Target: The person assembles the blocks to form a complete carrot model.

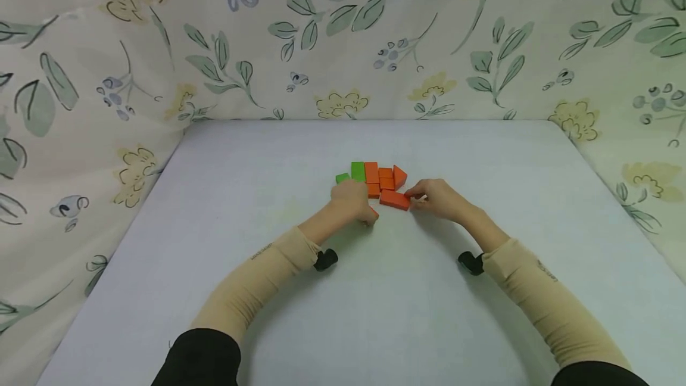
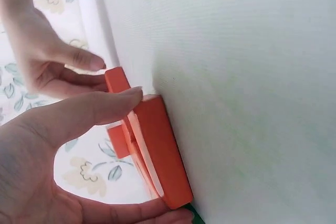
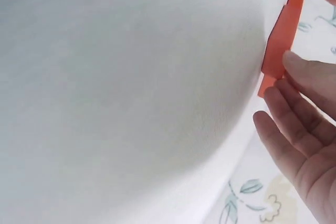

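My left hand [image 1: 351, 196] holds a long orange block [image 2: 164, 150] between thumb and fingertips at its two ends, low against the white surface. Most of that block lies hidden under the hand in the head view. To the right, my right hand [image 1: 440, 198] pinches the right end of another orange block [image 1: 394, 199] with thumb and fingers. Behind both hands is a flat cluster: an orange rectangular block [image 1: 371, 172], smaller orange blocks [image 1: 386, 177], an orange triangular block [image 1: 399, 176] and a green block [image 1: 358, 171]. A second green block [image 1: 342, 178] is partly covered by my left hand.
The blocks lie on a white table [image 1: 268, 159], toward its far side. A floral cloth [image 1: 332, 40] hangs behind the table and along its sides. Dark wrist cameras [image 1: 326, 260] are worn under both beige sleeves [image 1: 262, 273].
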`<state>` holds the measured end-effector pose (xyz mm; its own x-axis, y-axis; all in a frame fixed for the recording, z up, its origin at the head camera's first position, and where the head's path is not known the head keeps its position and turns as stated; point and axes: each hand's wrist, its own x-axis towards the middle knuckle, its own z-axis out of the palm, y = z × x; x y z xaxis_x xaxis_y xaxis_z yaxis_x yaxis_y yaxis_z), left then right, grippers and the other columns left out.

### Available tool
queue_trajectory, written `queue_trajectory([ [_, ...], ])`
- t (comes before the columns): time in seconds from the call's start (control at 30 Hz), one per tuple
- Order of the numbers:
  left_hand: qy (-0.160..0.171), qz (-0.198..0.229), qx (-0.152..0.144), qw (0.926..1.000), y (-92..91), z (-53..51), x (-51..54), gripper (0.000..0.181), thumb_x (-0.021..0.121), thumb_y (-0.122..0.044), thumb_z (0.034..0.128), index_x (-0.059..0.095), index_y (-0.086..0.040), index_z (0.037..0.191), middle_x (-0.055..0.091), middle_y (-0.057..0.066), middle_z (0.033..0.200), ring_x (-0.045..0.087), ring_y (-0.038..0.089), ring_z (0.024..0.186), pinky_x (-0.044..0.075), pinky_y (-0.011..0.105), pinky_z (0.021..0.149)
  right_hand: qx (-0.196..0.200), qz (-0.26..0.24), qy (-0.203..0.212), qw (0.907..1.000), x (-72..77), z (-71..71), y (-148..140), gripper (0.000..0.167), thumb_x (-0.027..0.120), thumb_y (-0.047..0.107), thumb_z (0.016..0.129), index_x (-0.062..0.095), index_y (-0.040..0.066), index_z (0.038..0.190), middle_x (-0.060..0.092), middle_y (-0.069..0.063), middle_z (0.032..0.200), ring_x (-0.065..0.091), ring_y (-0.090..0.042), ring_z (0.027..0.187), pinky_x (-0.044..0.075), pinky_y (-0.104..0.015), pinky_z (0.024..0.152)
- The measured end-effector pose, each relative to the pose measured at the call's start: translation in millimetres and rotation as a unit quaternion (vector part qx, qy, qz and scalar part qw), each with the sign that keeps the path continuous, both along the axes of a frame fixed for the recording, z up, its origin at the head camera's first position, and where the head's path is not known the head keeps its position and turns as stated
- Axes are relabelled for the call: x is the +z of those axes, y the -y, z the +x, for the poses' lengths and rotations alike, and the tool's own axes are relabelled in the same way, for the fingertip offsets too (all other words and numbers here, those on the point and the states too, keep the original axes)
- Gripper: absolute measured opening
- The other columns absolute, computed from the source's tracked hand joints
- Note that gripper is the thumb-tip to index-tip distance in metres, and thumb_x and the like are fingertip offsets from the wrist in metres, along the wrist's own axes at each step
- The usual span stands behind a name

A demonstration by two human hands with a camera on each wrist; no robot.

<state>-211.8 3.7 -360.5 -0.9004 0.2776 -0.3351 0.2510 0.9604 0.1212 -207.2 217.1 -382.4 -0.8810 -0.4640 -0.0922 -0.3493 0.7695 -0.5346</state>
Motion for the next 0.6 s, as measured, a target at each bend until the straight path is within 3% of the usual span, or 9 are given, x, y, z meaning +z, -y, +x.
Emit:
queue_trajectory([
  [0.23, 0.025, 0.108, -0.025, 0.9935, 24.7, 2.3, -0.2, 0.040, 0.083, -0.022, 0.0701, 0.045, -0.013, 0.061, 0.037, -0.003, 0.058, 0.036, 0.011, 0.055, 0.030, 0.022, 0.046, 0.054, 0.030, -0.032, 0.9976, 1.6, 10.1, -4.5, 0.024, 0.070, 0.000, 0.086, 0.071, -0.006, 0.109, 0.069, -0.016, 0.104, 0.064, -0.031, 0.096, 0.053, -0.044, 0.083],
  [0.37, 0.035, 0.150, -0.041, 0.9872, 37.7, 2.0, -1.9, 0.035, 0.086, -0.017, 0.0674, 0.053, -0.006, 0.070, 0.040, 0.000, 0.063, 0.036, 0.013, 0.058, 0.031, 0.025, 0.051, 0.072, 0.031, -0.051, 0.9956, 3.4, 10.3, -3.1, 0.029, 0.072, -0.001, 0.084, 0.069, -0.006, 0.112, 0.068, -0.018, 0.109, 0.063, -0.034, 0.101, 0.051, -0.047, 0.087],
  [0.43, 0.029, 0.155, -0.053, 0.9860, 42.7, 1.3, -3.8, 0.034, 0.087, -0.018, 0.0668, 0.063, -0.002, 0.084, 0.051, 0.001, 0.072, 0.042, 0.013, 0.065, 0.036, 0.024, 0.056, 0.080, 0.033, -0.055, 0.9948, 4.6, 9.1, -0.8, 0.035, 0.073, -0.001, 0.082, 0.067, -0.005, 0.117, 0.066, -0.019, 0.115, 0.060, -0.036, 0.108, 0.049, -0.050, 0.092],
  [0.5, 0.025, 0.161, -0.064, 0.9846, 46.3, 0.5, -6.2, 0.045, 0.088, -0.019, 0.0675, 0.068, 0.001, 0.102, 0.063, 0.005, 0.088, 0.051, 0.015, 0.075, 0.044, 0.026, 0.065, 0.088, 0.036, -0.052, 0.9941, 5.7, 7.7, 2.0, 0.043, 0.074, -0.002, 0.081, 0.064, -0.005, 0.123, 0.062, -0.021, 0.123, 0.056, -0.039, 0.116, 0.045, -0.052, 0.097],
  [0.6, 0.020, 0.171, -0.082, 0.9817, 49.8, -0.2, -9.4, 0.063, 0.088, -0.020, 0.0680, 0.064, 0.004, 0.121, 0.066, 0.012, 0.114, 0.059, 0.022, 0.097, 0.050, 0.031, 0.083, 0.104, 0.049, -0.038, 0.9927, 6.1, 6.3, 7.1, 0.052, 0.072, -0.005, 0.081, 0.058, -0.004, 0.131, 0.056, -0.023, 0.133, 0.051, -0.040, 0.123, 0.042, -0.053, 0.100],
])
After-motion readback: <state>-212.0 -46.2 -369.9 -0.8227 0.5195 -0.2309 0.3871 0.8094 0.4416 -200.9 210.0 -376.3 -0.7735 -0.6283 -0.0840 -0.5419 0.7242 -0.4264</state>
